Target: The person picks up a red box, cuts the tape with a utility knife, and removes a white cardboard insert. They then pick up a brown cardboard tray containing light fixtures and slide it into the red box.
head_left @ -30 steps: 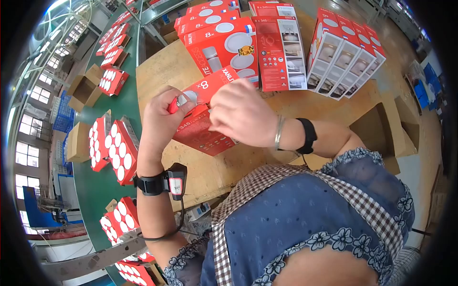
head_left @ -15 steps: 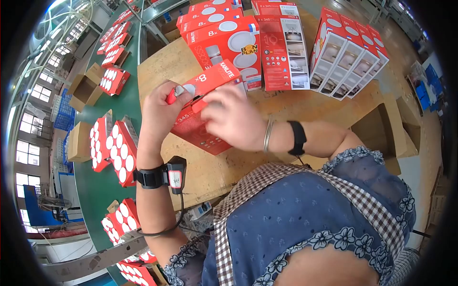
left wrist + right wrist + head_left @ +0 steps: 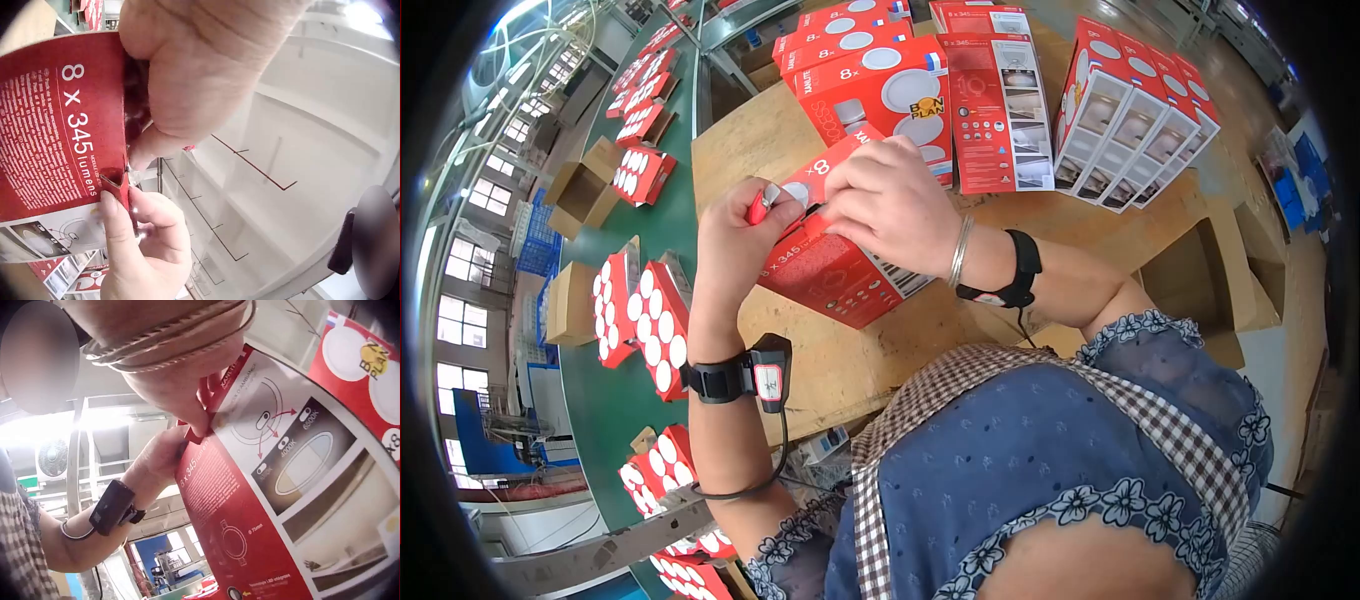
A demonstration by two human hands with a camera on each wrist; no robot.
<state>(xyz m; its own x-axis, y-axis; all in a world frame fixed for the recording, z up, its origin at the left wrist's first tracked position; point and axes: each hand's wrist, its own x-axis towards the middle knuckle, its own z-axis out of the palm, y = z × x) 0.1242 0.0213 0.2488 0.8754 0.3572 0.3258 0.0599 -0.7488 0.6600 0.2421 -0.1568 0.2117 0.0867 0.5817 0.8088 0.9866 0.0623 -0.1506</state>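
Observation:
A red and white light-fixture box (image 3: pixel 830 270) stands on the wooden table in front of the person, its printed side also filling much of the right wrist view. At its top left corner the left hand (image 3: pixel 740 235) curls round a small red object (image 3: pixel 758 208) with a silvery end; its kind I cannot tell. From the other side the right hand (image 3: pixel 895 205) reaches over the top edge. Its thumb and finger pinch a red cardboard flap (image 3: pixel 117 186) at the opening in the left wrist view. Both hands are close together there.
Several packed red boxes (image 3: pixel 875 90) stand at the back of the table (image 3: pixel 745 145), with another row (image 3: pixel 1140 110) to the right. An open brown carton (image 3: pixel 1200 275) is at the right. Leftward, a green conveyor (image 3: pixel 590 400) carries red trays of round white lights (image 3: pixel 662 330).
The right hand drew back toward the body slightly with the red flap showing beside it, then moved up over the box's top edge. The left hand keeps its place with the red object.

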